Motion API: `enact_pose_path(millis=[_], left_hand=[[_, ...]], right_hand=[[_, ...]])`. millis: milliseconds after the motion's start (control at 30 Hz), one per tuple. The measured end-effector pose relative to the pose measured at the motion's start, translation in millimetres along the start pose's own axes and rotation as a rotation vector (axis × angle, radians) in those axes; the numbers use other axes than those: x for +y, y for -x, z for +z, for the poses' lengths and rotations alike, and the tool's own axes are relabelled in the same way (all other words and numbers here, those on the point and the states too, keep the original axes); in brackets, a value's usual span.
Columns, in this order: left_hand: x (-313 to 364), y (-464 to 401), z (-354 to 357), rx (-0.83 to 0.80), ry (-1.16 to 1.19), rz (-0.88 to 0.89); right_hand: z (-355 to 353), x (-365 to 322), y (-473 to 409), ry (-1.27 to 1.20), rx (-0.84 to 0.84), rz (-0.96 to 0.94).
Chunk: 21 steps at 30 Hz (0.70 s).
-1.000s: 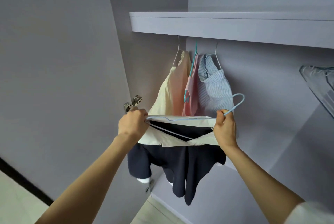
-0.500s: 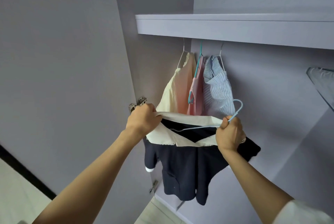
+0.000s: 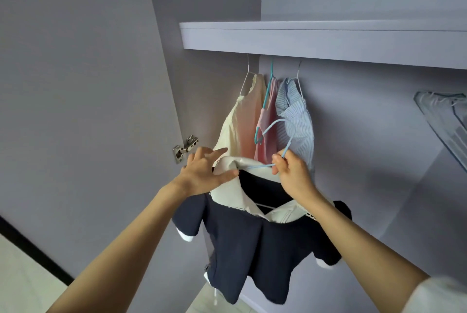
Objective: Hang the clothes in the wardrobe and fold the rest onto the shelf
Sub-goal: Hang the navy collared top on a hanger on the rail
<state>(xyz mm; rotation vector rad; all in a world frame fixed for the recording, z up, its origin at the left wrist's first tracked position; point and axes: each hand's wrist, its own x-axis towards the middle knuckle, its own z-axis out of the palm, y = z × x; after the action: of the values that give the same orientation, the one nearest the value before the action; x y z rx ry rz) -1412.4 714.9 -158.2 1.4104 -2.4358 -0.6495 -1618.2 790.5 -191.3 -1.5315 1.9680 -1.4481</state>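
A navy top point(image 3: 262, 254) with a white collar point(image 3: 232, 194) hangs on a light blue hanger point(image 3: 283, 136) in front of me. My right hand point(image 3: 290, 173) pinches the hanger at the base of its hook. My left hand point(image 3: 204, 173) rests on the collar's left side with fingers spread and nearly straight. Behind them, a cream garment point(image 3: 240, 125), a pink one point(image 3: 267, 120) and a blue striped one point(image 3: 298, 120) hang under the lilac shelf point(image 3: 316, 40). The rail itself is hidden by the shelf edge.
The open wardrobe door point(image 3: 75, 85) stands at the left, with a metal hinge point(image 3: 185, 148) beside my left hand. Clear hangers point(image 3: 444, 120) show at the right edge. Pale floor tiles point(image 3: 22, 277) lie below.
My left hand has let go of the collar and opened out flat against it. The hanger's hook has swung left in front of the hanging clothes, and the navy top has turned.
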Motion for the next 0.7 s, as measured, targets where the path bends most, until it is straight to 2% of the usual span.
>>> enact_pose_path(millis=[67,133,200,267,433,600,700], left_hand=[[-8.4,5.0,0.3,0.041,0.032,0.098],[-17.9,6.8,1.3,-0.007,0.046,0.126],[-30.0,5.4,3.1,-0.075,-0.007,0.076],[-41.9,4.4,4.0,-0.055,-0.046,0.001],[-58.6,1.6,6.2,-0.053,0.055,-0.113],[-58.4,-5.8,13.1,0.136,0.011,-0.161],[-47.7,-6.8,12.0,0.338,0.040,-0.213]], right_hand=[[-5.7,-1.9,-0.9,-0.006,0.015,0.003],[-11.4,-5.3,-1.0,-0.052,-0.009,0.011],[-16.2,-6.8,-0.6,-0.085,-0.031,0.005],[-21.0,-5.2,0.1,-0.088,-0.010,0.010],[-35.5,6.5,-1.1,0.024,0.041,0.065],[-44.5,15.3,-0.5,0.053,0.036,0.134],[-39.8,13.6,1.4,0.089,-0.019,0.141]])
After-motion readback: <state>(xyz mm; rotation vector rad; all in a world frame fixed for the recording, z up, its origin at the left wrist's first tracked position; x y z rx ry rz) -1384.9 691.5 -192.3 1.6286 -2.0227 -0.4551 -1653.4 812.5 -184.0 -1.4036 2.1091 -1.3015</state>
